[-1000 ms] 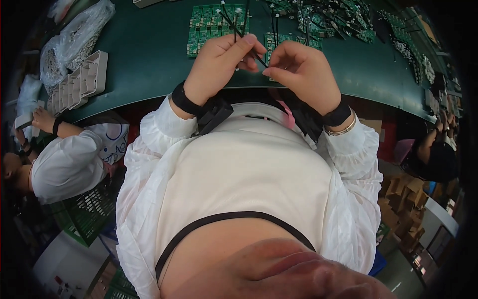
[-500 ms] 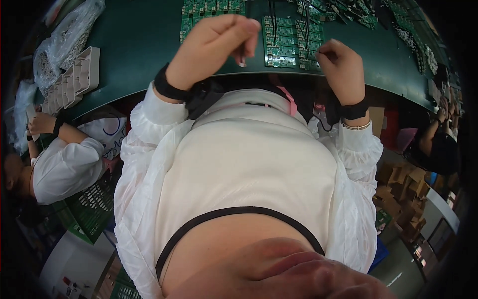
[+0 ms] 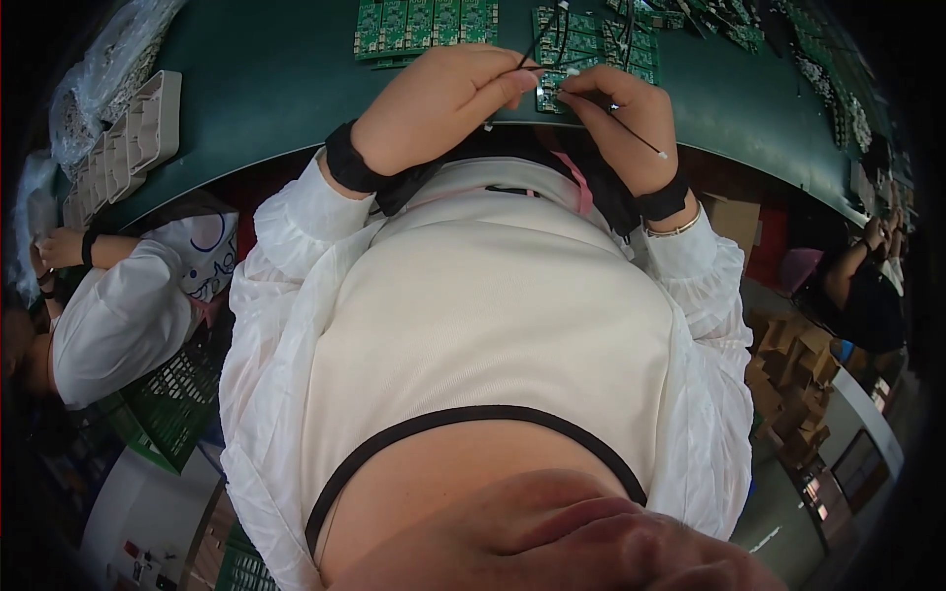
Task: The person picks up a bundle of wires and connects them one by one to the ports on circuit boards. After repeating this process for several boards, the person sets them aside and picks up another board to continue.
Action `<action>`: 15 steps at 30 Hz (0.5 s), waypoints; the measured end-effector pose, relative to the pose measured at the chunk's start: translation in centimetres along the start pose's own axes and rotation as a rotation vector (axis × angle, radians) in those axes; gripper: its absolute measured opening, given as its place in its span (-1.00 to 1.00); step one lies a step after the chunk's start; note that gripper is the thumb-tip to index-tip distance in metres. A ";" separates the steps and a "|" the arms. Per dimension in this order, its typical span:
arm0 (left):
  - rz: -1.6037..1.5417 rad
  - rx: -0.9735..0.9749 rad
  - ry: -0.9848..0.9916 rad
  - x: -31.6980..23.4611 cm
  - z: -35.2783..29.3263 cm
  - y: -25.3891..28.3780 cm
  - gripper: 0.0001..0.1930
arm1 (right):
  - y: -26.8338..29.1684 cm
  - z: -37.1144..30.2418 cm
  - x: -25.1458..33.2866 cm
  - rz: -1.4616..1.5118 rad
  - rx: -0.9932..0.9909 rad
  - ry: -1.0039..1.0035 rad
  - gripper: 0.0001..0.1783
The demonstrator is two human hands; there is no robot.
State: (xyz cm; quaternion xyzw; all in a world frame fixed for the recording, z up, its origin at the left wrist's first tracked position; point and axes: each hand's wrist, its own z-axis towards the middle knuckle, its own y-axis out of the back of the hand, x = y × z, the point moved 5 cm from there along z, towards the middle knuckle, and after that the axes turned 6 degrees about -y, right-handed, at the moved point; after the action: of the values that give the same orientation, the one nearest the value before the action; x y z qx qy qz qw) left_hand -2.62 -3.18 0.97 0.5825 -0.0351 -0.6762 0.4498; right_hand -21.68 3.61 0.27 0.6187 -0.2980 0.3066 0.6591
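My left hand (image 3: 439, 108) is closed, its thumb and finger pinching a thin black cable (image 3: 532, 49) that runs up and away from the fingertips. A small white connector (image 3: 488, 126) shows just below this hand. Close on its right, my right hand (image 3: 631, 123) pinches another thin black cable (image 3: 623, 126), whose white-tipped end sticks out across the palm. The fingertips of both hands almost meet over the near left part of a panel of green circuit boards (image 3: 576, 39). My fingers hide exactly how the cables are gripped.
A second green circuit-board panel (image 3: 424, 25) lies beyond my left hand. Wired boards (image 3: 729, 25) are heaped at the far right. At the left stand a beige compartment tray (image 3: 133, 138) and a clear bag of small white parts (image 3: 108, 74). People work on either side.
My hands have come together over the boards, the right one moving left and the left one slightly lower. Black cables now show at the fingertips of both.
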 end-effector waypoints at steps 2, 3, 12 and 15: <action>0.025 -0.023 -0.049 0.2 0.2 -0.6 -0.65 | 0.0 0.1 0.0 -0.005 -0.005 0.009 -0.86; 0.038 -0.034 -0.074 0.2 0.4 -0.8 -0.65 | 0.0 0.2 0.3 -0.049 0.000 0.055 -0.85; 0.038 -0.049 -0.136 1.0 1.1 -2.0 -0.71 | 0.5 1.6 2.3 -0.301 0.087 0.255 -0.84; 0.006 -0.030 -0.055 1.1 0.9 -2.0 -0.73 | 0.3 2.7 2.1 -0.308 0.170 0.189 -0.85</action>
State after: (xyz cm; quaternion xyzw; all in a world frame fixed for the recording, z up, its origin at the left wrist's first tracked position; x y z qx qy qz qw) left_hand -4.38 -3.14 -0.73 0.5565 -0.0389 -0.6913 0.4593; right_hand -20.65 1.00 2.19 0.6787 -0.1097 0.2830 0.6688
